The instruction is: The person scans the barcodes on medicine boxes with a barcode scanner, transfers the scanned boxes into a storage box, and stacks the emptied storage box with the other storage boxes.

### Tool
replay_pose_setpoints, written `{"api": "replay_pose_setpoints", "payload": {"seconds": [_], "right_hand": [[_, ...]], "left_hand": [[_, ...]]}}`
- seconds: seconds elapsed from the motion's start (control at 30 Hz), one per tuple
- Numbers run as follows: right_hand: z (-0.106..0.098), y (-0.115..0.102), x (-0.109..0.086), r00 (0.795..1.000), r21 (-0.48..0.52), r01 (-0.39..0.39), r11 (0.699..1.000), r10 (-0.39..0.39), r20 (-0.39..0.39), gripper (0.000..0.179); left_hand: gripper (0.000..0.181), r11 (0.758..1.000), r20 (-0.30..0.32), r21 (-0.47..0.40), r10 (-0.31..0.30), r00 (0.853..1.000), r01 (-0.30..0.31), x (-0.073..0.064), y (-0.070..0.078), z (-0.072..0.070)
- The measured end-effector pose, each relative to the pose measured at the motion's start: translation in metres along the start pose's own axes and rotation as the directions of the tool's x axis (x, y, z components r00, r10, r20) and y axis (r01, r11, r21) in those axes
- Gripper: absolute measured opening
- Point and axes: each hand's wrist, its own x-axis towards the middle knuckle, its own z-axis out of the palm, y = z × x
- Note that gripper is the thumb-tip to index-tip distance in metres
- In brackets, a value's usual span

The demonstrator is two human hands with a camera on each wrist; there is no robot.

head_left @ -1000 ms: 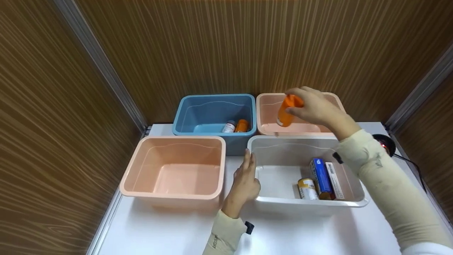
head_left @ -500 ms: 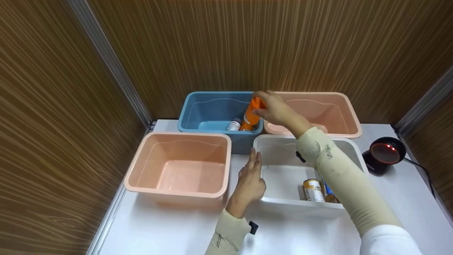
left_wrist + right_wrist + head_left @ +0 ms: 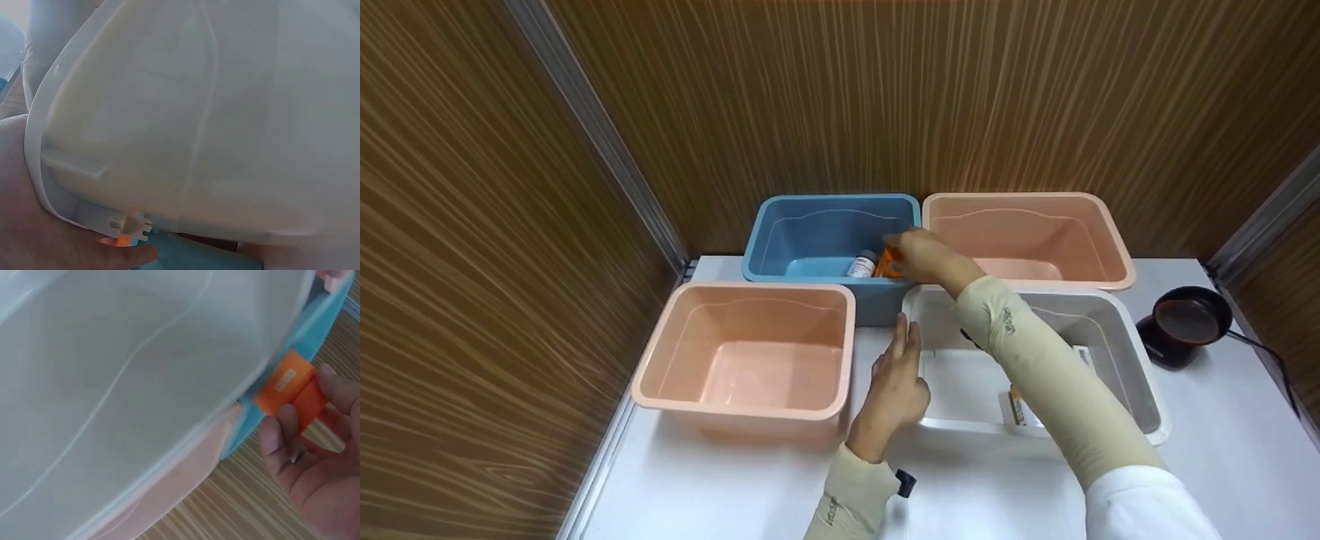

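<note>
In the head view my right hand (image 3: 926, 255) reaches over the front right corner of the blue bin (image 3: 832, 198). Its fingers and thumb hold an orange bottle (image 3: 286, 381) by the end, as the right wrist view shows. Beside it in the bin lies a small white bottle with a dark cap (image 3: 862, 265). Another orange bottle in that corner is mostly covered by the hand. My left hand (image 3: 894, 397) rests against the left rim of the white bin (image 3: 964, 386), fingers straight along it. A yellow-and-white can (image 3: 1023, 409) lies in the white bin, partly behind my right sleeve.
One pink bin (image 3: 769, 375) stands at the left and another pink bin (image 3: 1027, 268) at the back right. A white box (image 3: 1084, 355) shows past my sleeve in the white bin. At the far right is a black round device (image 3: 1186, 319) with a cable.
My right hand has carried the orange bottle from over the back pink bin leftward, then down into the blue bin. My left hand stays at the white bin's rim.
</note>
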Motion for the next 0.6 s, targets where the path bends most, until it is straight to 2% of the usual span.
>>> {"api": "replay_pose_setpoints", "payload": {"seconds": [0.13, 0.3, 0.4, 0.53, 0.6], "right_hand": [[0.006, 0.000, 0.003, 0.999, -0.050, -0.007, 0.999, 0.009, 0.042, 0.057], [0.009, 0.006, -0.002, 0.999, -0.016, -0.026, 1.000, 0.026, -0.029, 0.057], [0.004, 0.012, -0.009, 0.997, 0.016, -0.028, 0.999, 0.029, -0.073, 0.051], [-0.008, 0.023, -0.026, 0.996, 0.082, -0.040, 0.996, 0.046, -0.082, 0.048], [-0.015, 0.029, -0.037, 0.995, 0.097, -0.022, 0.995, 0.031, -0.091, 0.046]], "left_hand": [[0.078, 1.000, -0.023, 0.004, 0.027, 0.999, -0.027, -0.001, -0.001, 0.001], [0.079, 1.000, 0.001, -0.001, 0.019, 1.000, -0.019, 0.002, -0.006, 0.000], [0.079, 1.000, 0.020, 0.000, 0.008, 1.000, -0.008, 0.004, -0.008, -0.002], [0.078, 1.000, 0.026, 0.000, 0.003, 1.000, -0.003, 0.007, -0.009, -0.004], [0.078, 1.000, 0.027, -0.001, -0.001, 1.000, 0.001, 0.009, -0.009, -0.004]]}}
